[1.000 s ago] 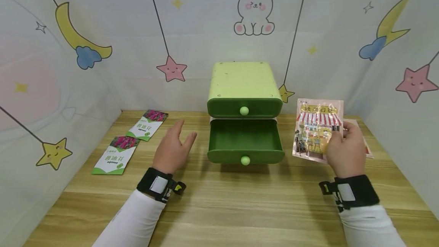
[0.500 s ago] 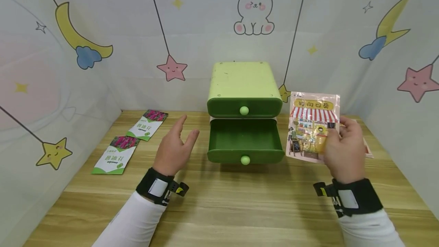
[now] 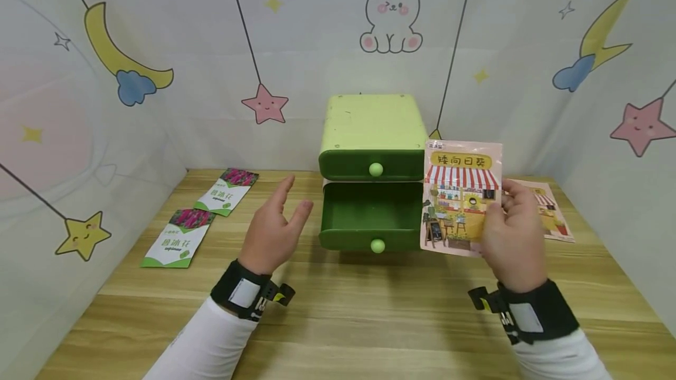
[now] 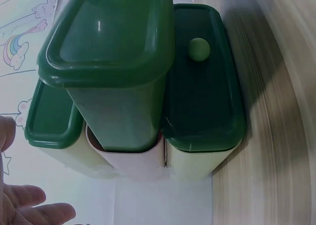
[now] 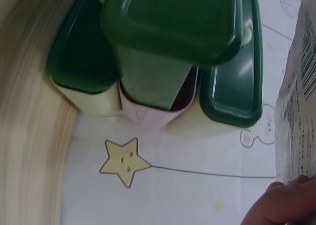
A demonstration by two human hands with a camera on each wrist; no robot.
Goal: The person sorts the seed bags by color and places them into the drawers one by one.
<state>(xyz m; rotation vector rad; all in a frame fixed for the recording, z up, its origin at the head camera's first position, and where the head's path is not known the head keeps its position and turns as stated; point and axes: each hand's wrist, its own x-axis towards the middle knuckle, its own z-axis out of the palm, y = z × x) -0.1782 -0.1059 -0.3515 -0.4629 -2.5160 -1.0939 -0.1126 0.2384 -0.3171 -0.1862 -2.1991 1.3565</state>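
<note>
My right hand [image 3: 516,245] pinches the right edge of a pink seed packet [image 3: 459,198] with a striped awning print, thumb in front. The packet is held up off the table, its left edge overlapping the right side of a green drawer cabinet [image 3: 375,122]. In the right wrist view the packet's printed back [image 5: 301,96] shows at the right. One green drawer [image 3: 348,241] is pulled out, and its visible inside holds nothing. To the left of it hovers my left hand [image 3: 271,236], fingers extended and thumb apart, touching nothing.
Another pink packet [image 3: 551,216] lies on the table at the right, partly behind the right hand. Two white-and-green flower packets [image 3: 176,242] lie at the left. The wrist views show shut drawers [image 4: 205,82] on both sides of the pulled-out one. A printed curtain [image 3: 211,34] surrounds the table.
My right hand has carried the pink packet left toward the cabinet, uncovering more of the packet on the table. My left hand has shifted slightly right. The drawer has not moved.
</note>
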